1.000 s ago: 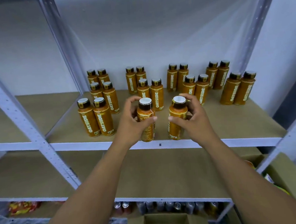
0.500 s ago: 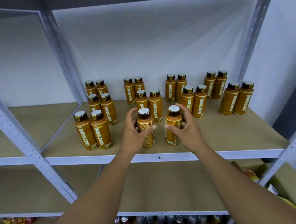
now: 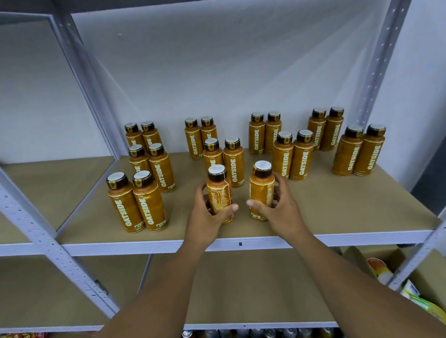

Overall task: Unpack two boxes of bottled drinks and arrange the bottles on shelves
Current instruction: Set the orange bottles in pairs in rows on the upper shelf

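L hand [image 3: 207, 218] grips left bottle [image 3: 219, 195], R hand [image 3: 281, 209] grips right bottle [image 3: 261, 190], both upright near the shelf [image 3: 351, 212] front edge, midway along; turn labels frontward, slide together till touching, in line w/ the pair behind [image 3: 234, 165].

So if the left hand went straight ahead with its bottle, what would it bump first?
Probably the second-row bottle directly behind the held bottle that the left hand grips. The held bottle would touch it before the hand does. The gap between them is hard to judge here.
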Motion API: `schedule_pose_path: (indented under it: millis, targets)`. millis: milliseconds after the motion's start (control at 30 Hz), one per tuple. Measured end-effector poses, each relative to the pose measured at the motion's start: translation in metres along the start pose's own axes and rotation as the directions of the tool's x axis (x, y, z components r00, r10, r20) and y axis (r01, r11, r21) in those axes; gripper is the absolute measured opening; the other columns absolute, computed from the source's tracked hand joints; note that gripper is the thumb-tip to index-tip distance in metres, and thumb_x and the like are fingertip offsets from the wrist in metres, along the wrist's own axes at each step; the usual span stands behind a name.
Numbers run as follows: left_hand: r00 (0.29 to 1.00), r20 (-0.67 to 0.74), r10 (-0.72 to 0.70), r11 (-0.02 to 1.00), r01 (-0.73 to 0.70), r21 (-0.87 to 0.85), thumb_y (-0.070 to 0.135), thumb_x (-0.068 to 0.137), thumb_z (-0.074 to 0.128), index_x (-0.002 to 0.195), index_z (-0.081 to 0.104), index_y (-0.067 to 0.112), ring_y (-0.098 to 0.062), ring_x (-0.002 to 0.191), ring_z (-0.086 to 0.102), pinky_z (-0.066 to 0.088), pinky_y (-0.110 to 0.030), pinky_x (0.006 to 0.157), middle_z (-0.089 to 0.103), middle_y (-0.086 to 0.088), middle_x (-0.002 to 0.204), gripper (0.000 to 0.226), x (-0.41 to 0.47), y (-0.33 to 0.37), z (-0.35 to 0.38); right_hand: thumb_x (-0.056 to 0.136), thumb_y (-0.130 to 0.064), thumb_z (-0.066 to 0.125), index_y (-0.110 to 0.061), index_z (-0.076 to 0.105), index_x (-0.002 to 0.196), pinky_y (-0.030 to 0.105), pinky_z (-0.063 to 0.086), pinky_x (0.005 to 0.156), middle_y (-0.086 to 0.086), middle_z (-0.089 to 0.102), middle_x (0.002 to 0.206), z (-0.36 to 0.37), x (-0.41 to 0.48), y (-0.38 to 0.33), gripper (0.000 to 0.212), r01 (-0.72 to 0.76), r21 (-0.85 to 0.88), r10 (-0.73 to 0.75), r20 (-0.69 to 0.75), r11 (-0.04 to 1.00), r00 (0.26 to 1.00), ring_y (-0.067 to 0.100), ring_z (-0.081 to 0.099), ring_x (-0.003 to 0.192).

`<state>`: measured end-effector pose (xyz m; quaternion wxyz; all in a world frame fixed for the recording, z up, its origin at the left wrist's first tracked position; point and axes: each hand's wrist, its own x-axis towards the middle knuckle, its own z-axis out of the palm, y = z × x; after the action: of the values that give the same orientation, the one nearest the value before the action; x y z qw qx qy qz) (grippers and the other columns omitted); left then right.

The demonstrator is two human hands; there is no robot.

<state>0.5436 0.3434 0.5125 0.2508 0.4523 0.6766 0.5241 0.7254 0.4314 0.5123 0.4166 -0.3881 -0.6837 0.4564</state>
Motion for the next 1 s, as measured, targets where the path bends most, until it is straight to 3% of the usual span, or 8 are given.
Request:
schedule_pose_path:
  millis: [133,233,400,500,600,700,833,1000]
  targets:
    - [1.000,0.014,-0.007,1.000,0.007,0.001,0.042,0.076,0.088,0.155,0.019,0.038,-0.013,0.135,0.046,0.046,-0.035,0.108,0.046,0.008,0.151,0.105,-0.001,-0.003,-0.002,0.076,-0.047,0.086,-0.046,0.019,0.154,0.024,0.045,0.098,-0.006,0.042,0.156,-0.001,0.000,0.001,0.103,-0.031,0.028,0.030,0.022,0.999,0.999,0.013,0.045,0.135]
    - [1.000,0.027,-0.006,1.000,0.005,0.024,0.025,0.085,0.083,0.153,0.020,0.038,-0.014,0.131,0.053,0.047,-0.034,0.106,0.054,0.010,0.142,0.093,0.000,-0.009,-0.003,0.081,-0.037,0.086,-0.049,0.018,0.154,0.030,0.045,0.100,-0.006,0.044,0.153,-0.003,0.001,0.003,0.101,-0.083,0.044,0.081,0.032,0.996,0.996,0.013,0.046,0.131]
    - [1.000,0.025,-0.016,0.999,0.015,0.040,0.014,0.087,0.078,0.154,0.020,0.037,-0.013,0.129,0.053,0.048,-0.039,0.107,0.056,0.008,0.140,0.092,0.002,-0.011,-0.003,0.084,-0.013,0.078,-0.056,0.022,0.143,0.027,0.049,0.092,-0.007,0.064,0.129,-0.003,0.004,0.010,0.092,-0.093,-0.035,0.095,0.057,0.995,0.994,0.016,0.060,0.120]
    - [1.000,0.021,-0.014,0.999,0.013,0.047,0.016,0.086,0.079,0.154,0.020,0.038,-0.014,0.128,0.054,0.049,-0.037,0.105,0.056,0.010,0.137,0.093,0.004,-0.012,-0.002,0.084,-0.012,0.078,-0.053,0.022,0.143,0.028,0.050,0.092,-0.015,0.063,0.120,-0.003,0.004,0.011,0.092,-0.086,-0.059,0.089,0.054,0.995,0.995,0.014,0.060,0.117]
    - [1.000,0.004,-0.017,0.998,0.017,0.053,0.019,0.084,0.081,0.153,0.020,0.039,-0.015,0.130,0.053,0.048,-0.033,0.101,0.053,0.006,0.146,0.094,0.004,-0.014,-0.001,0.082,-0.017,0.082,-0.045,0.023,0.149,0.019,0.048,0.084,-0.019,0.060,0.116,-0.003,0.003,0.009,0.094,-0.078,-0.071,0.080,0.031,0.994,0.996,0.010,0.061,0.110]
    - [1.000,-0.014,-0.014,0.998,0.015,0.054,0.022,0.083,0.084,0.153,0.020,0.038,-0.011,0.127,0.050,0.046,-0.027,0.096,0.050,0.010,0.144,0.096,0.003,-0.012,0.000,0.080,-0.028,0.087,-0.040,0.025,0.150,0.009,0.044,0.078,-0.020,0.053,0.119,-0.001,0.001,0.004,0.095,-0.068,-0.085,0.067,-0.011,0.994,0.998,0.004,0.056,0.105]
    - [0.999,-0.041,-0.004,0.999,0.005,0.042,0.030,0.082,0.086,0.154,0.020,0.038,-0.006,0.118,0.050,0.043,-0.016,0.085,0.047,0.017,0.130,0.097,0.002,-0.009,0.000,0.075,-0.039,0.089,-0.036,0.023,0.153,0.022,0.046,0.092,-0.014,0.047,0.134,0.001,-0.001,0.000,0.102,-0.048,-0.102,0.043,-0.041,0.994,0.998,0.008,0.049,0.119]
    - [0.999,-0.033,-0.004,1.000,0.005,0.021,0.033,0.083,0.084,0.157,0.017,0.038,-0.011,0.125,0.051,0.048,-0.027,0.096,0.048,0.011,0.143,0.100,0.001,-0.007,0.000,0.078,-0.034,0.088,-0.045,0.020,0.152,0.030,0.047,0.099,-0.014,0.045,0.138,0.000,-0.002,0.001,0.100,-0.053,-0.038,0.052,-0.024,0.998,0.998,0.011,0.049,0.124]
